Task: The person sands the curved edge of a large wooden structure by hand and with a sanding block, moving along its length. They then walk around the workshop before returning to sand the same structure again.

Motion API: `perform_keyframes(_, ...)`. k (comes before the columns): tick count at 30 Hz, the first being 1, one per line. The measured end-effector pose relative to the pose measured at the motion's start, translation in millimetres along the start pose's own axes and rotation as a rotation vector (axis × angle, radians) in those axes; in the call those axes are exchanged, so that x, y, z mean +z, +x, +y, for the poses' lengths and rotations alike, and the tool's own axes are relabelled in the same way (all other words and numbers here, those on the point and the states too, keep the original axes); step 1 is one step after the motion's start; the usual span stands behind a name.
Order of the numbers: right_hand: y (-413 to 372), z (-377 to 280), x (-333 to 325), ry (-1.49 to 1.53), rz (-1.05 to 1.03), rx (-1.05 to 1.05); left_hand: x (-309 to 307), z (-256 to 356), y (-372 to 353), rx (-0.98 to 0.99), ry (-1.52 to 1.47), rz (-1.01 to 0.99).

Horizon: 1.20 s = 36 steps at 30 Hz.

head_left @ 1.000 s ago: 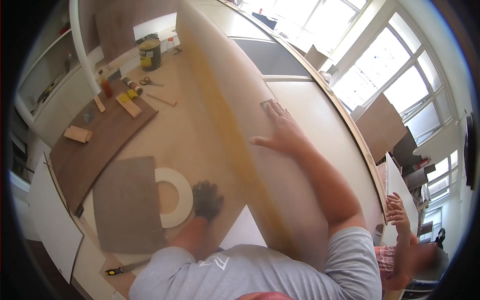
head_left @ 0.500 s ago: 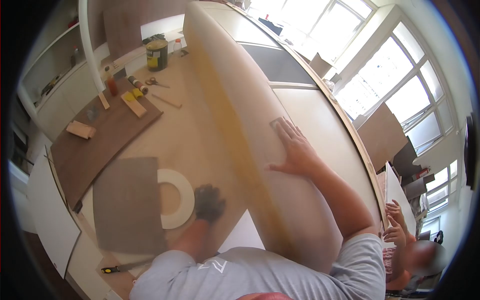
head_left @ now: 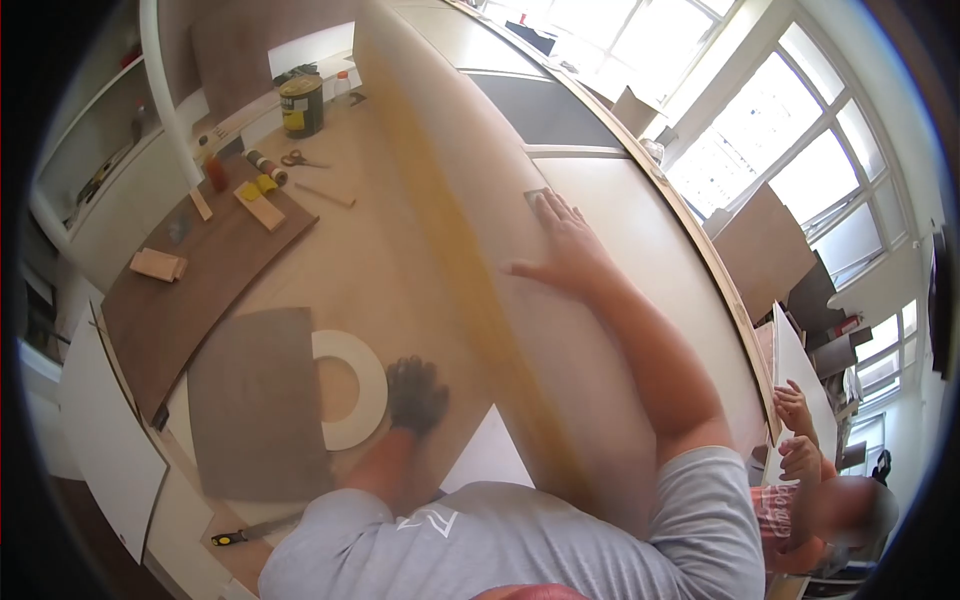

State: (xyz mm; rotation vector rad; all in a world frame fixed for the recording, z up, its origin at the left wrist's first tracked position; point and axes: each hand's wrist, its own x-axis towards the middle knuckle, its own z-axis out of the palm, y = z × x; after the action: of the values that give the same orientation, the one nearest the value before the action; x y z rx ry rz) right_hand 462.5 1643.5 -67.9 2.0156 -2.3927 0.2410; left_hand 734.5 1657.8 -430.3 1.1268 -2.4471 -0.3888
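The room is lit by bright windows (head_left: 740, 130) set in a pale wall (head_left: 900, 165); at left, a shelf (head_left: 93, 105) is seen beside a white post (head_left: 167, 100).

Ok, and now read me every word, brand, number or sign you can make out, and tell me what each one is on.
None reads clearly.
Can: printing on its label, too small and blurred to read.
Grey shirt: an angular white mark, not clear enough to read as letters.
Co-worker's red shirt: pale lettering, too blurred to read.
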Motion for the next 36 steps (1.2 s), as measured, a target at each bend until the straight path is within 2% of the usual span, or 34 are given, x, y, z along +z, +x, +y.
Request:
perform_keyframes(2, 0.7, -0.7, 1.8, 0.007, 0.001, 0.018, 15.6, -8.8, -3.5, 0.021, 0.034, 0.084)
perform_keyframes(7, -56.0, 8.1, -17.9, -0.067, -0.097, -0.013, -2.3, -2.7, 5.6, -0.024, -0.020, -0.036)
perform_keyframes(8, -47.3, 8.0, -17.1, -0.064, -0.077, -0.036, -6.5, -0.9, 4.5, -0.035, -0.020, -0.076)
perform_keyframes(13, 6.8, 8.5, 2.9, 0.083, 0.038, -0.030, -2.4, 0.3, 2.5, 0.007, -0.029, -0.035)
perform_keyframes(16, -38.2, 13.1, -6.4, -0.052, -0.051, -0.133, 1.2, -6.9, -0.5, 0.013, -0.015, -0.008)
perform_keyframes(19, -59.7, 10.1, -16.8, -0.044, -0.084, -0.119, -4.1, 0.3, 5.8, -0.012, -0.040, -0.022)
perform_keyframes(22, -10.3, 17.7, -2.2, -0.041, -0.009, -0.141, -13.5, 0.2, 3.6, -0.015, -0.044, -0.063)
perform_keyframes(25, 51.9, 11.9, 13.0, 0.019, 0.060, -0.046, -14.1, 1.8, 3.0, -0.016, -0.045, -0.058)
perform_keyframes(28, 40.1, 8.8, 6.8, -0.002, 0.001, -0.045, -9.1, 0.8, 3.4, -0.022, -0.035, -0.060)
perform_keyframes(31, -8.9, 18.9, -3.8, -0.023, -0.046, -0.088, -10.2, -2.2, 4.0, -0.024, -0.023, -0.021)
perform_keyframes(34, 4.8, 23.7, 0.3, -0.037, -0.012, -0.107, -5.7, 1.4, 1.9, -0.020, -0.041, 0.027)
perform_keyframes(36, 42.7, 21.0, 5.6, -0.031, -0.003, -0.092, -5.4, -1.5, -0.2, -0.006, -0.040, 0.031)
